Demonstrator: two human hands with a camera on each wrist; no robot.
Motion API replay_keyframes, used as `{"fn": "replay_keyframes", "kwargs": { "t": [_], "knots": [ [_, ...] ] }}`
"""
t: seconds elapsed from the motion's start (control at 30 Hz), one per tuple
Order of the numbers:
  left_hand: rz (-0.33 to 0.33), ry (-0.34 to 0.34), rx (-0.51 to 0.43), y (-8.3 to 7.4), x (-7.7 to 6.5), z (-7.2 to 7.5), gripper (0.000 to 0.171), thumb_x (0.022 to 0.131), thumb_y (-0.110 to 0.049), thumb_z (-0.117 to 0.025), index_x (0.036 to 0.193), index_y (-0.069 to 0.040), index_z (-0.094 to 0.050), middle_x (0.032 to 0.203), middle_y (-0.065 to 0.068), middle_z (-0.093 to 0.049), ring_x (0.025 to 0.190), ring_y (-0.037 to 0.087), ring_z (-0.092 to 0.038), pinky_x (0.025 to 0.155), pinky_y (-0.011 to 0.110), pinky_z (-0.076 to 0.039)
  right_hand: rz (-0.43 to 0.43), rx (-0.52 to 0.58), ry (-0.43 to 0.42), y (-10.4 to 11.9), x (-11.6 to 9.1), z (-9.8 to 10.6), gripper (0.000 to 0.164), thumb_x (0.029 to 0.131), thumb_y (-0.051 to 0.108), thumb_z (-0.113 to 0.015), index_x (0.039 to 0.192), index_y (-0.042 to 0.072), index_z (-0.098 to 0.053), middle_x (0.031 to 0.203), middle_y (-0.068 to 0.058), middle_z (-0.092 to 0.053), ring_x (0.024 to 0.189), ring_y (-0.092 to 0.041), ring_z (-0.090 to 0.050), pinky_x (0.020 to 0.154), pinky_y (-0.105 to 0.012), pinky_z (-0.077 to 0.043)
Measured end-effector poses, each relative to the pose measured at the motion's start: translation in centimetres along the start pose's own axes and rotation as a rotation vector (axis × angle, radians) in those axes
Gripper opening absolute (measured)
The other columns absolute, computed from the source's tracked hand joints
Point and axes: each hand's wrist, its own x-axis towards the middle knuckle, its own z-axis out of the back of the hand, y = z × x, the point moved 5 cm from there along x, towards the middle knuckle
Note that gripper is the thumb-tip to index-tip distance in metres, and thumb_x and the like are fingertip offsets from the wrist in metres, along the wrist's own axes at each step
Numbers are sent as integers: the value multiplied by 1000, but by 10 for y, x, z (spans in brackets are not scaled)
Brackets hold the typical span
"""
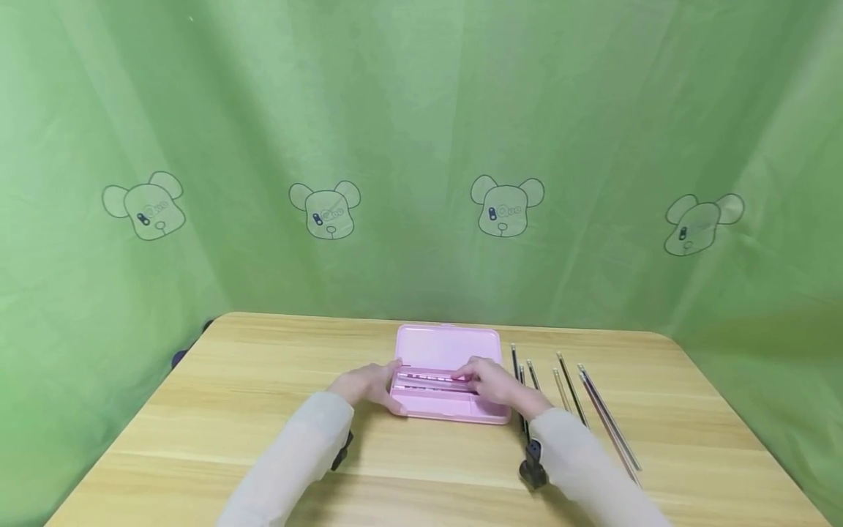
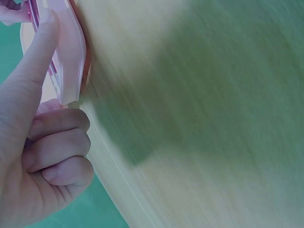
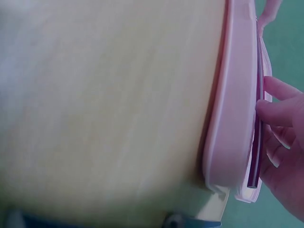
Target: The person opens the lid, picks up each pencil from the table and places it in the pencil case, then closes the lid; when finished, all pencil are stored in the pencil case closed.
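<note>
A pink pencil case [image 1: 448, 348] lies open on the table, its lid folded back toward the curtain. My left hand [image 1: 372, 384] grips its left end, with the thumb along the near side and the other fingers curled at the end, as the left wrist view shows. Over the right part of the case, my right hand [image 1: 492, 380] pinches a dark red pencil [image 3: 257, 152] between thumb and fingers. That pencil runs lengthwise along the case in the right wrist view. Inside the case, patterned strips [image 1: 421, 378] show between the hands.
Several loose pencils [image 1: 571, 388] lie spread on the wooden table [image 1: 263, 380] right of the case, some partly under the right forearm. Behind the table hangs a green curtain [image 1: 408, 278] with printed bear heads. Black wrist devices [image 1: 533, 468] sit below both sleeves.
</note>
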Motion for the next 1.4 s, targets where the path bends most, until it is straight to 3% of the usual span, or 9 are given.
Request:
{"fn": "replay_keyframes", "kwargs": {
  "t": [0.43, 0.73, 0.93, 1.27, 1.4],
  "knots": [
    [16, -5, 17, 0, 0, 0, 106, 64, -49, -77, 146, -12, -21, 135, 21, -44, 124, 32, -43, 101, 45, -37, -40, -104, 32, 0, 2, -9, 32, 77, -11, -56, 101, 4, -69, 79, -1, -58, 77, -18, -57, 77, -36, -50],
    [13, -5, 11, 0, 0, 0, 106, 64, -49, -77, 146, -12, -21, 136, 20, -43, 124, 32, -42, 102, 45, -37, -29, -95, 64, 0, 0, -11, 28, 81, -9, -52, 101, 3, -69, 83, -3, -59, 81, -21, -58, 80, -39, -50],
    [4, -12, 8, 1, 2, -2, 107, 63, -49, -78, 146, -11, -21, 136, 21, -43, 124, 32, -43, 102, 44, -37, -13, -40, 60, -1, -1, -13, 30, 77, -12, -52, 99, 0, -69, 81, -3, -61, 78, -19, -57, 77, -35, -50],
    [-3, -15, 7, 0, 2, -2, 106, 63, -47, -78, 145, -9, -22, 135, 21, -44, 124, 32, -43, 102, 44, -36, -71, 71, 24, -8, -3, -12, 29, 78, -12, -54, 103, -2, -65, 83, -6, -58, 76, -15, -52, 71, -27, -48],
    [1, -15, 6, 1, 2, -2, 106, 64, -47, -78, 145, -9, -22, 136, 20, -43, 125, 32, -42, 103, 44, -35, -63, 92, -1, -8, -4, -8, 28, 80, -10, -55, 106, -3, -64, 83, -7, -58, 78, -16, -53, 75, -30, -49]
  ]
}}
